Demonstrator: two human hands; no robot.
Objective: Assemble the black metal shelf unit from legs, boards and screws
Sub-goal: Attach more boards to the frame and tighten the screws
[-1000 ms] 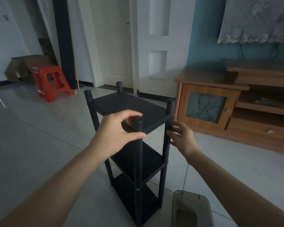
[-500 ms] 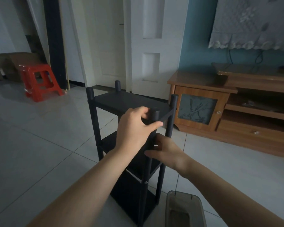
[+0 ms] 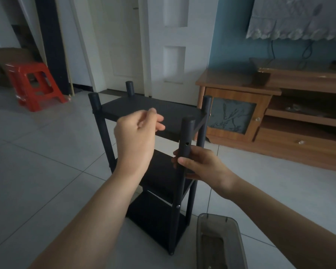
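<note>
three black boards make up the shelf unit (image 3: 159, 171), which stands upright on the pale tiled floor (image 3: 47, 162) mid-frame, and everything here is placed from it. far to its left and further back sits a red plastic stool (image 3: 34, 85), with a brown cardboard box (image 3: 0, 61) behind that. over the top board (image 3: 175, 113), toward its left end, the left hand (image 3: 138, 136) hovers with fingers loosely curled and thumb near the fingertips; whether it pinches something small cannot be told. the right hand (image 3: 200, 166) grips the near front leg (image 3: 183, 162) just below two open screw holes, between the top and middle boards. right of the shelf's foot lies a grey plastic tray (image 3: 217, 241); behind and to the right stands a wooden tv cabinet (image 3: 260, 121). no writing or brand mark is legible.
</note>
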